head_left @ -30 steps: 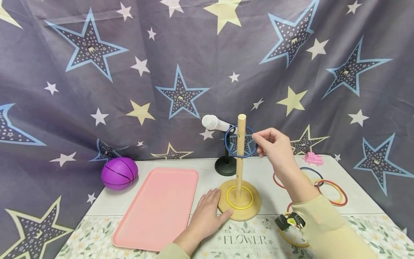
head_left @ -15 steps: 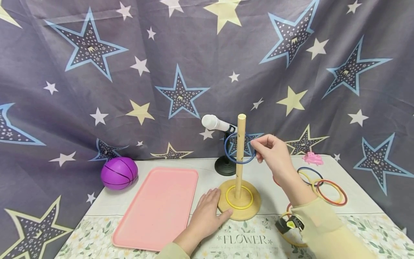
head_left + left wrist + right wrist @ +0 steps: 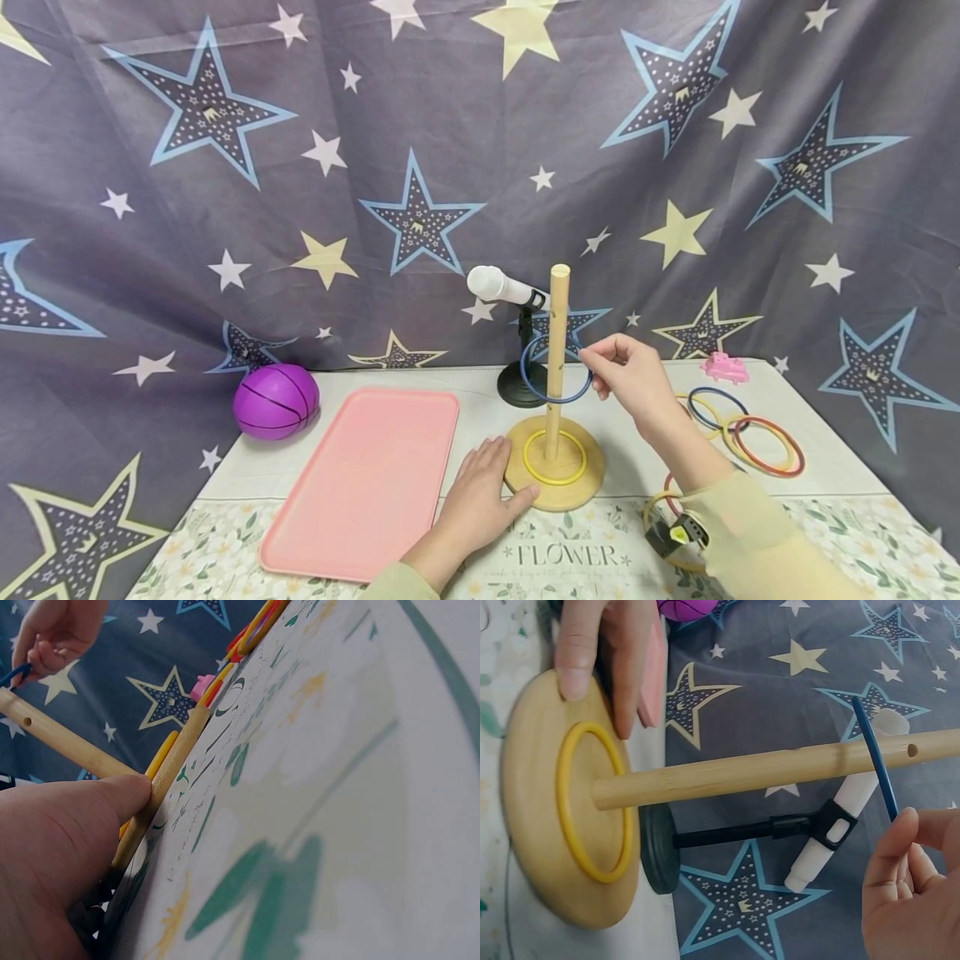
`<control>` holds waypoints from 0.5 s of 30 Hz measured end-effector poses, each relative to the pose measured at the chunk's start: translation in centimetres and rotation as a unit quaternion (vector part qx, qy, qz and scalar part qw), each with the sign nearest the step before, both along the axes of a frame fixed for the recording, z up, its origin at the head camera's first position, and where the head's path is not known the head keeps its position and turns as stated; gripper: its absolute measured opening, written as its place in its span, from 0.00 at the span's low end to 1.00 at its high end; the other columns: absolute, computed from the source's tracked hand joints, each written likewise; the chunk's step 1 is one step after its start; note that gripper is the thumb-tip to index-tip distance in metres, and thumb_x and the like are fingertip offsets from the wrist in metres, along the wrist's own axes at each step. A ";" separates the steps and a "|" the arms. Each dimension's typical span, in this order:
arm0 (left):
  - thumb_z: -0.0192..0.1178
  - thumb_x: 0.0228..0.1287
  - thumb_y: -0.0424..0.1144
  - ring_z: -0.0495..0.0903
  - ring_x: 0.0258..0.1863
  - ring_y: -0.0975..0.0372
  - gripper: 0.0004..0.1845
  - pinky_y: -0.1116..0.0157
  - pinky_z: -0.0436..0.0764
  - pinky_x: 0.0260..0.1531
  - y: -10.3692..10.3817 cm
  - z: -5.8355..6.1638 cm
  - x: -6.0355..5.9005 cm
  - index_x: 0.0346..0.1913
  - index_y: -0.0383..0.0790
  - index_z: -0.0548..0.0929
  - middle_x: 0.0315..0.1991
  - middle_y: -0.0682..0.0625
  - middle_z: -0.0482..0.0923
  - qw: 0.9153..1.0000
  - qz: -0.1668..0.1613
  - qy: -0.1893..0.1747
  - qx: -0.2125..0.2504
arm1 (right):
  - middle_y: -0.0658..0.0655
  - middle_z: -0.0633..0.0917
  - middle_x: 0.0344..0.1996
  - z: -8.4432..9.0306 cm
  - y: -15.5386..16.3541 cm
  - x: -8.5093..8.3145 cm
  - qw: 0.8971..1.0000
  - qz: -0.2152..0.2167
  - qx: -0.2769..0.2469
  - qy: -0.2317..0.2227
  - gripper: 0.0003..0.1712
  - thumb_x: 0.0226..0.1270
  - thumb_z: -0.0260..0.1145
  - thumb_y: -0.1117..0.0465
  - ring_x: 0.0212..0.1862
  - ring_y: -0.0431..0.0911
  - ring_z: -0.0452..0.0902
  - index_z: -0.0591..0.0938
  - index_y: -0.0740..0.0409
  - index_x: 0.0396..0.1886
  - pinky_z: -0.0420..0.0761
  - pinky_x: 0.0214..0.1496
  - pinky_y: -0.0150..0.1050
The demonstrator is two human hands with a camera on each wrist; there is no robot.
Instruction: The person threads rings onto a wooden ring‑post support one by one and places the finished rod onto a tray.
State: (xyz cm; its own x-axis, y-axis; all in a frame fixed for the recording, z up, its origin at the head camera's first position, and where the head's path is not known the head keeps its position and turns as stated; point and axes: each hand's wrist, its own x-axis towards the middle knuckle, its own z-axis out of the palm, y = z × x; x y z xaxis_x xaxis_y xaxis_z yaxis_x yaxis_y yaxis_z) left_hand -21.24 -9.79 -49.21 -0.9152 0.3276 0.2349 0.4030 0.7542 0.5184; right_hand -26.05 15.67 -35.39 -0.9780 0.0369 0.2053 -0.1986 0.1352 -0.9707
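Observation:
My right hand (image 3: 637, 379) pinches a thin blue ring (image 3: 558, 401) between thumb and fingertips. That ring encircles the upright wooden post (image 3: 557, 350) about midway up, its near side crossing in front of the wood, as the right wrist view also shows on the ring (image 3: 876, 757). At the foot of the post, a yellow ring (image 3: 555, 482) lies flat on the round wooden base (image 3: 555, 500). My left hand (image 3: 480, 504) rests at the base's left edge with fingers extended; in the left wrist view its thumb (image 3: 124, 796) touches the base's rim.
Left of the base lies a pink tray (image 3: 360, 483), with a purple ball (image 3: 276, 402) beyond it. A white microphone (image 3: 501, 286) on a black stand (image 3: 521, 387) is behind the post. Several loose rings (image 3: 802, 462) and a pink toy (image 3: 726, 367) are at right.
My right hand has lowered the blue ring down the post, from near the top to about the middle. The left hand stays on the base.

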 end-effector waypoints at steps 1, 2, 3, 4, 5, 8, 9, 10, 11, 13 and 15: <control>0.67 0.77 0.59 0.62 0.83 0.39 0.47 0.41 0.57 0.84 0.0 0.0 0.0 0.81 0.24 0.69 0.81 0.31 0.67 1.000 0.000 0.000 -0.001 | 0.52 0.84 0.28 -0.2 0.1 0.0 1.000 0.000 0.005 -0.002 0.12 0.78 0.74 0.62 0.25 0.40 0.79 0.84 0.68 0.46 0.85 0.29 0.33; 0.67 0.76 0.59 0.62 0.83 0.39 0.47 0.41 0.57 0.84 0.0 0.0 0.0 0.81 0.24 0.69 0.81 0.30 0.67 1.000 0.000 0.000 0.000 | 0.53 0.84 0.28 -0.4 0.1 0.0 1.000 0.001 0.010 -0.004 0.12 0.78 0.74 0.62 0.25 0.40 0.79 0.84 0.68 0.46 0.85 0.29 0.33; 0.67 0.76 0.59 0.62 0.83 0.39 0.47 0.41 0.57 0.84 0.0 0.0 0.0 0.81 0.24 0.69 0.81 0.30 0.67 1.000 0.000 0.000 0.000 | 0.53 0.83 0.27 -0.6 0.2 0.0 1.000 0.001 0.015 -0.006 0.12 0.78 0.74 0.61 0.25 0.40 0.79 0.84 0.68 0.46 0.85 0.29 0.33; 0.67 0.76 0.59 0.62 0.83 0.39 0.47 0.41 0.57 0.84 0.0 0.0 0.0 0.81 0.24 0.69 0.81 0.31 0.67 1.000 0.000 0.000 0.000 | 0.53 0.83 0.27 -0.8 0.2 -0.1 1.000 0.001 0.020 -0.008 0.12 0.78 0.75 0.62 0.25 0.40 0.79 0.84 0.68 0.46 0.85 0.29 0.33; 0.67 0.76 0.60 0.62 0.83 0.39 0.47 0.42 0.57 0.84 0.0 0.0 0.0 0.81 0.25 0.69 0.81 0.31 0.67 1.000 0.000 0.001 0.000 | 0.53 0.82 0.27 -1.0 0.3 -0.1 1.000 0.002 0.025 -0.010 0.12 0.78 0.75 0.62 0.25 0.40 0.79 0.84 0.68 0.46 0.85 0.29 0.33; 0.67 0.77 0.60 0.63 0.83 0.39 0.47 0.42 0.57 0.84 0.0 0.0 0.0 0.80 0.24 0.69 0.81 0.30 0.68 1.000 0.000 0.001 -0.001 | 0.53 0.82 0.27 -1.6 0.4 -0.2 0.999 0.009 0.042 -0.018 0.12 0.78 0.74 0.61 0.25 0.40 0.79 0.85 0.67 0.46 0.84 0.28 0.33; 0.67 0.77 0.60 0.63 0.83 0.39 0.47 0.42 0.57 0.84 0.0 0.0 0.0 0.80 0.24 0.69 0.81 0.30 0.68 1.000 0.000 0.002 -0.002 | 0.53 0.82 0.27 -1.9 0.4 -0.2 0.999 0.011 0.049 -0.020 0.11 0.78 0.74 0.61 0.25 0.40 0.79 0.85 0.67 0.46 0.84 0.28 0.33; 0.67 0.77 0.60 0.63 0.83 0.39 0.47 0.41 0.58 0.84 0.0 0.0 0.0 0.80 0.24 0.69 0.81 0.30 0.68 1.000 0.000 0.002 -0.002 | 0.52 0.82 0.27 -2.1 0.4 -0.2 0.998 0.014 0.054 -0.022 0.11 0.78 0.74 0.61 0.25 0.40 0.79 0.85 0.67 0.46 0.84 0.28 0.33; 0.67 0.77 0.60 0.63 0.83 0.39 0.47 0.41 0.57 0.84 0.0 0.0 0.0 0.80 0.24 0.69 0.81 0.30 0.67 1.000 0.000 0.002 -0.003 | 0.52 0.82 0.27 -2.3 0.4 -0.2 0.998 0.016 0.060 -0.024 0.11 0.78 0.74 0.61 0.25 0.40 0.79 0.85 0.66 0.45 0.84 0.27 0.33; 0.67 0.76 0.60 0.63 0.83 0.39 0.47 0.41 0.58 0.84 0.0 0.0 0.0 0.80 0.24 0.70 0.80 0.30 0.68 1.000 -0.001 0.004 -0.002 | 0.52 0.82 0.26 -2.8 0.4 -0.3 0.997 0.018 0.072 -0.029 0.10 0.78 0.74 0.62 0.25 0.40 0.79 0.85 0.66 0.45 0.83 0.27 0.32; 0.67 0.76 0.59 0.63 0.83 0.39 0.47 0.40 0.58 0.84 -0.1 0.0 0.0 0.80 0.24 0.70 0.80 0.30 0.68 1.000 -0.002 0.005 0.001 | 0.52 0.82 0.25 -3.2 0.4 -0.4 0.996 0.018 0.080 -0.033 0.09 0.78 0.73 0.62 0.24 0.41 0.78 0.85 0.65 0.43 0.83 0.26 0.32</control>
